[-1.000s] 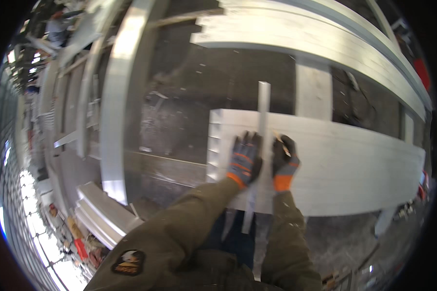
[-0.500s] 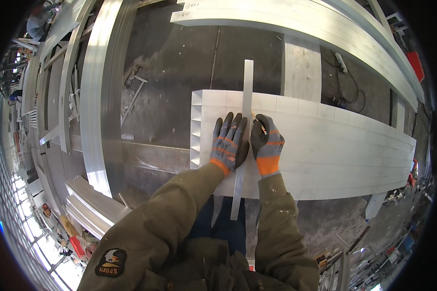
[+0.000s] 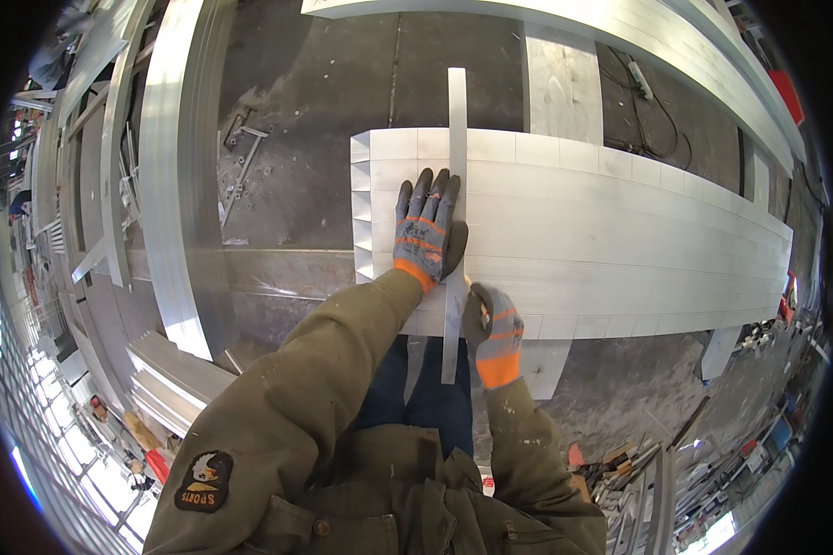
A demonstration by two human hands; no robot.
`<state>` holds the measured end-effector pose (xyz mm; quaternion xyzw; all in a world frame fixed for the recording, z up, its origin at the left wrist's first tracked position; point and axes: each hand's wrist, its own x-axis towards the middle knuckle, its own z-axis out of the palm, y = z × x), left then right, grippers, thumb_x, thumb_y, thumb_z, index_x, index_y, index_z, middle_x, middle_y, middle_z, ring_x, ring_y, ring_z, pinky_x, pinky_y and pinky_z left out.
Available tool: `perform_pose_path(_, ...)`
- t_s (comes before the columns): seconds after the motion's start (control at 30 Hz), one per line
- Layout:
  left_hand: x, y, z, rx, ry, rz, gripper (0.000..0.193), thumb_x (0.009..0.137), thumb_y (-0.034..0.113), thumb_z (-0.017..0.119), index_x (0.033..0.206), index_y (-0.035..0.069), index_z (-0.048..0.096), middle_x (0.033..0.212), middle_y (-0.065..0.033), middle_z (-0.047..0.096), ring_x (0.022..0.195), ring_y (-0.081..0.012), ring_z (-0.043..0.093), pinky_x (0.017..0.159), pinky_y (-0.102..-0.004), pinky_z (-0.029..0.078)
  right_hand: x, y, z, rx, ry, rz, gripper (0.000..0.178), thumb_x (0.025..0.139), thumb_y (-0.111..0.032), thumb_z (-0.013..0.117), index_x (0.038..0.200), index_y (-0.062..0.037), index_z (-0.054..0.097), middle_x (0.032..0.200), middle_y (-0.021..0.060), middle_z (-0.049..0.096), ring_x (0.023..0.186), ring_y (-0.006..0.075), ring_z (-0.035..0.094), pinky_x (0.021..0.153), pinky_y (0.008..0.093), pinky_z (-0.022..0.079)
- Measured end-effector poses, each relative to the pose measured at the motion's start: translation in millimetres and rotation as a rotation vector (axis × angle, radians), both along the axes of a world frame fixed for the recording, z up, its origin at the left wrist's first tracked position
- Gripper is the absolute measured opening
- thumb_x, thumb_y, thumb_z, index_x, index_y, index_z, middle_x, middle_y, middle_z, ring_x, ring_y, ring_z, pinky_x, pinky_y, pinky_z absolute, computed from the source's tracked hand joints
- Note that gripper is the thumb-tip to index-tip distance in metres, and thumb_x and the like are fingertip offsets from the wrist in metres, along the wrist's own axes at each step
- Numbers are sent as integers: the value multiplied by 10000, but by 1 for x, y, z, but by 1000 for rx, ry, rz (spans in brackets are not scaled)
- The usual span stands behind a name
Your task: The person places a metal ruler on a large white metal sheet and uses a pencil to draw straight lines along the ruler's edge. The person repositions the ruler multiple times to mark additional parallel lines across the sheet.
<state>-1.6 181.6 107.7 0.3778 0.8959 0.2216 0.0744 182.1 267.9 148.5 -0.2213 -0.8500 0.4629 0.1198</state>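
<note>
A row of silver metal profiles (image 3: 611, 245) lies side by side in front of me, with open ends at the left. Across them rests a long, narrow flat metal bar (image 3: 458, 116), sticking out past both the far and near sides. My left hand (image 3: 423, 231), in a grey and orange glove, lies flat on the profiles with its thumb side against the bar. Just right of the bar, by the near profiles, my right hand (image 3: 495, 328) is closed in a pinch on a thin pencil (image 3: 467, 280), mostly hidden by the fingers. Faint cross lines show on the profiles.
Long metal beams (image 3: 180, 185) stand at the left, and more beams (image 3: 565, 14) run across the far side. A wide metal crosspiece (image 3: 563, 83) lies under the profiles. Cables (image 3: 657, 129) lie at the far right. Small metal scraps (image 3: 247, 162) are scattered at the left.
My right hand has slid nearer to me along the right side of the flat bar. My left hand stays flat beside the bar. The whole view has shifted slightly.
</note>
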Motion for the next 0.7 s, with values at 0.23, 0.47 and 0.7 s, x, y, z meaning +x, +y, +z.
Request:
perform_pose_path(0.23,-1,0,-3,15,12,-5,703,1006,309,507,1622,16,337,1642,-222,390,1543,-430,297,1285,-577,160,88,-45,20,-174,-182,-68,281,946,-33,663,1224,-7,691,1011,213,725,916,410,699,783,438,558)
perform_pose_path(0.47,-2,-3,-8,6,69,-10,667,991,265,522,1603,39,380,1619,-229,416,1535,-437,307,1280,-584,165,119,-85,10,-350,-489,-278,416,957,-221,735,1309,-18,642,1060,201,723,956,395,708,814,439,570)
perform_pose_path(0.7,-5,1,-2,41,72,-60,622,939,235,597,1551,174,502,1609,-247,415,1516,-460,320,1261,-620,174,127,-111,-16,-174,-438,-121,540,875,-128,714,1366,42,568,1167,240,644,1073,428,632,895,472,537)
